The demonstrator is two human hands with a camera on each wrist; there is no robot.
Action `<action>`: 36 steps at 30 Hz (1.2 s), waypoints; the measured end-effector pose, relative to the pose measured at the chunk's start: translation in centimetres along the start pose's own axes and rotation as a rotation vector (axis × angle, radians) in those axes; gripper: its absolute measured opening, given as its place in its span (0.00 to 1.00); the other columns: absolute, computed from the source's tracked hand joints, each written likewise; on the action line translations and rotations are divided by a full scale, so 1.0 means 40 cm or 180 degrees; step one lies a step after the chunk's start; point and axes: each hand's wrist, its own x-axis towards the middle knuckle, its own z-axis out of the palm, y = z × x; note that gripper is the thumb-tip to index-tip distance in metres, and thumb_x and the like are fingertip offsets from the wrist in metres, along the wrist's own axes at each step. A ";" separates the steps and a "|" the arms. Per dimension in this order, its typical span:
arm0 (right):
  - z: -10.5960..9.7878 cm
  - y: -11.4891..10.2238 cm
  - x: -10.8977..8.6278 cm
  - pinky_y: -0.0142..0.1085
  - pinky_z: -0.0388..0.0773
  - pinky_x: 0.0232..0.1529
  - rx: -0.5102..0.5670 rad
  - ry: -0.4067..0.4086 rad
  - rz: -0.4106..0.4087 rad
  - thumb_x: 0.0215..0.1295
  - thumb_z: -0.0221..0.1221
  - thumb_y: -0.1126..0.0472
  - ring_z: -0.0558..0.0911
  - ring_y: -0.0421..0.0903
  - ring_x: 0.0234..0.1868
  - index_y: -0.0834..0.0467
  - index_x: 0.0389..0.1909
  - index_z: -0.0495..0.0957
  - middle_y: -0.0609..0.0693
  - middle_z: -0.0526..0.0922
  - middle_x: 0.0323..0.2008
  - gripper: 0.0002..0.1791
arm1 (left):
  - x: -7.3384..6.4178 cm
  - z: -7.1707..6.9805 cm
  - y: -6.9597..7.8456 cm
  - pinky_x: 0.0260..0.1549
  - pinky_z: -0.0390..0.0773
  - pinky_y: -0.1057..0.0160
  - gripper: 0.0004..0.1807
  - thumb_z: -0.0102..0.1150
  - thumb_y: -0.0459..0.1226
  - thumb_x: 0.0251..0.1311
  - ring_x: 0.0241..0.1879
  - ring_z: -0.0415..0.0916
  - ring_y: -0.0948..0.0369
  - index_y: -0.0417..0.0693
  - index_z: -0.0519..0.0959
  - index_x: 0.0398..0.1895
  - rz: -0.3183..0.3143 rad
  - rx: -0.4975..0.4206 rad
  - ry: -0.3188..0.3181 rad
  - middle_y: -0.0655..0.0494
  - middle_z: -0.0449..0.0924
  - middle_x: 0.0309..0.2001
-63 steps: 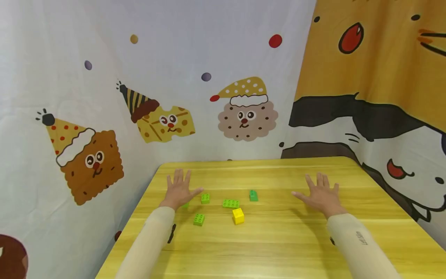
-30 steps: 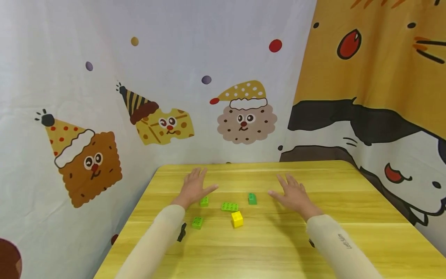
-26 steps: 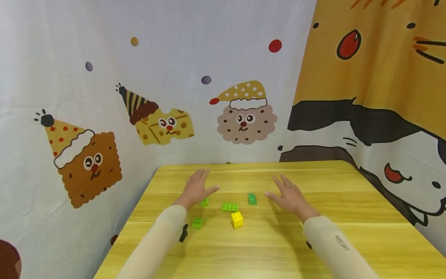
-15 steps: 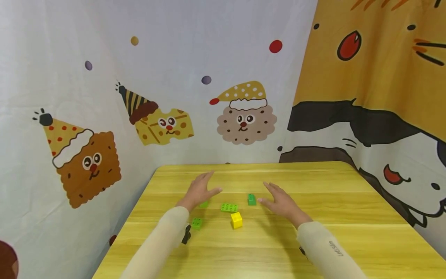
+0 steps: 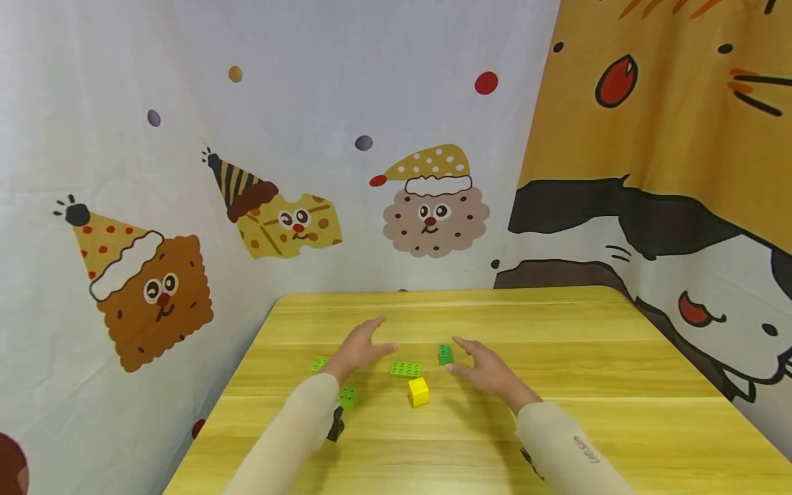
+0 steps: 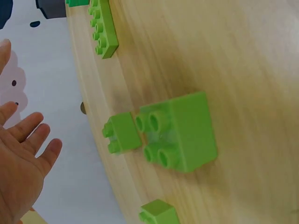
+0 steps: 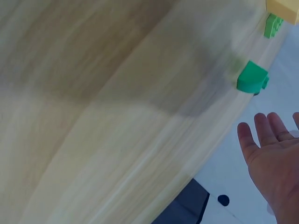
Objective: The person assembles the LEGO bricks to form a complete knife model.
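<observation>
My left hand (image 5: 359, 350) hovers over the left part of the table with its fingers extended and thumb spread, holding nothing. Under and beside its wrist lie light green toy building bricks, one at the near side (image 5: 348, 397) and another further left (image 5: 319, 365). The left wrist view shows a third square light green brick (image 6: 125, 133), hidden behind the hand in the head view. My right hand (image 5: 489, 371), also bare, has its fingertips close beside a dark green brick with a sloped side (image 5: 445, 355). Between the hands lie a long light green brick (image 5: 405, 370) and a yellow block (image 5: 418, 392).
All the bricks lie on a wood-grain table (image 5: 557, 440). Its far edge meets a white curtain (image 5: 371, 82) printed with cartoon figures, which also runs along the left and right sides. Dark straps or devices show under both wrists.
Both hands have come inward from wide apart, the right one moving left to the dark green brick and the left one moving right. The bricks have stayed in place.
</observation>
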 end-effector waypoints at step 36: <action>0.137 -0.023 0.007 0.54 0.72 0.58 0.1187 -0.0671 0.0059 0.59 0.71 0.59 0.73 0.62 0.62 0.67 0.67 0.67 0.64 0.71 0.64 0.38 | -0.010 0.082 -0.052 0.58 0.69 0.43 0.34 0.67 0.43 0.63 0.60 0.70 0.47 0.44 0.68 0.71 -0.0326 -0.0795 -0.0366 0.45 0.75 0.59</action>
